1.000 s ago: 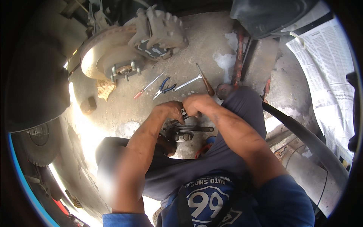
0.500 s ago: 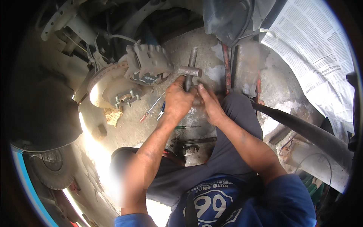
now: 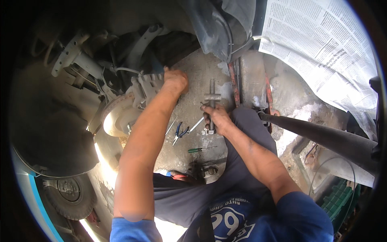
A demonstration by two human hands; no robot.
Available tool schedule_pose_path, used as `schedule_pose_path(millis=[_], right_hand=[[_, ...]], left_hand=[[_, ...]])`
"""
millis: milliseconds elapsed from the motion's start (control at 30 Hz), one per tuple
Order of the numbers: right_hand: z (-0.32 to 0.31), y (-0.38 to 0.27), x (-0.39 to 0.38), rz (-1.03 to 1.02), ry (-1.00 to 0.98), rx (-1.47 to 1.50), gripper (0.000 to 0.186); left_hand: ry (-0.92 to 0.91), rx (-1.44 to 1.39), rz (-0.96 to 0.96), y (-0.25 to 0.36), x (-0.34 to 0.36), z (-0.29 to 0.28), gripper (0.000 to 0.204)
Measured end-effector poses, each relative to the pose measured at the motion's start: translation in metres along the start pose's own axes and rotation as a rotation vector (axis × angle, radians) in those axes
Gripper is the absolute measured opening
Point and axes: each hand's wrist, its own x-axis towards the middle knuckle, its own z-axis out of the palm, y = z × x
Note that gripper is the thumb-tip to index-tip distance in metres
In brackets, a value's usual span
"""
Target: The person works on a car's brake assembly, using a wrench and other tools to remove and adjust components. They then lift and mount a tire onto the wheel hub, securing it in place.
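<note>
My left hand (image 3: 176,80) reaches forward to the right end of the grey brake caliper (image 3: 147,86), its fingers curled and partly hidden against it. The caliper sits over the brake disc (image 3: 115,117), whose hub is mostly behind my left forearm. In my right hand (image 3: 219,117), above the floor near my right knee, is a steel screw tool (image 3: 212,97): an upright bolt with a short crosspiece near its upper part and a squared head below my fingers. A silver wrench (image 3: 196,125) lies beside that hand, with blue-handled pliers (image 3: 179,132) to its left.
A green-handled screwdriver (image 3: 196,150) lies on the concrete in front of my lap. Red jack parts (image 3: 234,84) and a long dark bar (image 3: 318,131) are on the right. Newspaper (image 3: 318,48) hangs at the upper right; a spare wheel (image 3: 70,195) stands lower left.
My left hand has let go of the screw tool and moved forward and left to the caliper. My right hand now holds the tool alone, lower down. The wrench has come into view.
</note>
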Motion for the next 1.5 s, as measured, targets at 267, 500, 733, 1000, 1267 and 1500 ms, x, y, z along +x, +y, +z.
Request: schedule_pose_path(millis=[267,500,733,1000,1267,1500], right_hand=[[0.003,0.013,-0.011,0.038,-0.071,-0.432,0.019],[0.002,0.01,-0.009,0.015,-0.036,-0.614,0.029],[0.013,0.008,-0.008,-0.054,-0.076,-0.574,0.026],[0.083,-0.08,-0.06,-0.349,-0.5,-0.302,0.018],[0.109,-0.123,-0.033,-0.199,-0.713,0.054,0.038],[0.107,-0.141,-0.018,-0.251,-0.715,-0.186,0.04]], left_hand=[[0.043,0.009,-0.125,-0.022,0.018,0.028,0.054],[0.293,-0.591,-0.056,-0.091,-0.052,-0.082,0.049],[0.616,-0.92,-0.093,-0.157,-0.144,-0.069,0.019],[0.631,-1.176,0.014,-0.175,-0.152,-0.048,0.026],[0.621,-1.182,-0.108,-0.176,-0.142,-0.048,0.094],[0.63,-1.346,-0.054,-0.185,-0.134,-0.031,0.099]])
